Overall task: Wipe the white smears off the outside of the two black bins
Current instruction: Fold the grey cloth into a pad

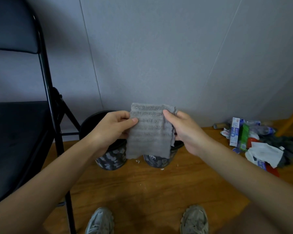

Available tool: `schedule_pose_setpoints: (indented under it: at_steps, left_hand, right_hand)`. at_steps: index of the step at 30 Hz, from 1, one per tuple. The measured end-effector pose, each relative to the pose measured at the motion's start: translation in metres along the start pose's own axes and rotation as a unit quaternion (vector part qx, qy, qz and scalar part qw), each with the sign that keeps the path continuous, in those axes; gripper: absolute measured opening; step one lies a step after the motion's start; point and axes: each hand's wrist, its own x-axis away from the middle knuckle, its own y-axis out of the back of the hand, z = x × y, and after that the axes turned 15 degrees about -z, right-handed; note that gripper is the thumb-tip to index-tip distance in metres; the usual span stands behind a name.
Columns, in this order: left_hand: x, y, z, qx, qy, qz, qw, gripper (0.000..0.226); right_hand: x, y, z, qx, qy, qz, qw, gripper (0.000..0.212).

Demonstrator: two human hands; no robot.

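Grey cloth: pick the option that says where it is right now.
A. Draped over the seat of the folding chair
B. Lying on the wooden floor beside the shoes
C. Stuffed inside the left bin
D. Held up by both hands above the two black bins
D: the grey cloth hangs spread between the left hand and the right hand, each pinching an upper edge, above the smeared black bins and touching neither.

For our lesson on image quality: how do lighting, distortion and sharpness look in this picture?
Head view: dim, flat light; chair nearly featureless black; wide-angle bending curves the wall seams; cloth and both hands, left hand, right hand, fairly sharp; litter pile soft at the edge.
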Motion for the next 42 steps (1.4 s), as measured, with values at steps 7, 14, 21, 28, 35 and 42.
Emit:
schedule_pose_setpoints:
  at_steps: [7,14,21,28,35,42]
  left_hand:
    - [0.007,-0.013,-0.003,-0.051,-0.034,-0.081,0.995,0.019]
    - [0.003,-0.008,-0.005,0.048,-0.045,0.009,0.998,0.056]
    - [-0.002,-0.003,0.014,-0.354,-0.282,-0.054,0.89,0.06]
    - [-0.007,0.008,0.014,-0.361,-0.313,-0.059,0.876,0.022]
    - [-0.003,0.016,0.015,-0.242,-0.239,0.021,0.94,0.012]
    - [0.015,0.028,0.025,-0.144,-0.157,0.063,0.975,0.019]
  right_hand:
    - [-0.006,-0.003,-0.007,0.035,0.043,-0.092,0.994,0.04]
    - [-0.006,0.005,-0.003,0.037,0.108,0.008,0.993,0.066]
    - [-0.007,0.001,-0.014,0.343,0.287,-0.041,0.893,0.052]
    - [-0.01,0.004,-0.017,0.388,0.313,0.005,0.867,0.01]
    - [-0.004,0.004,-0.01,0.318,0.256,0.107,0.907,0.021]
    - [0.011,-0.009,-0.021,0.22,0.175,0.173,0.944,0.023]
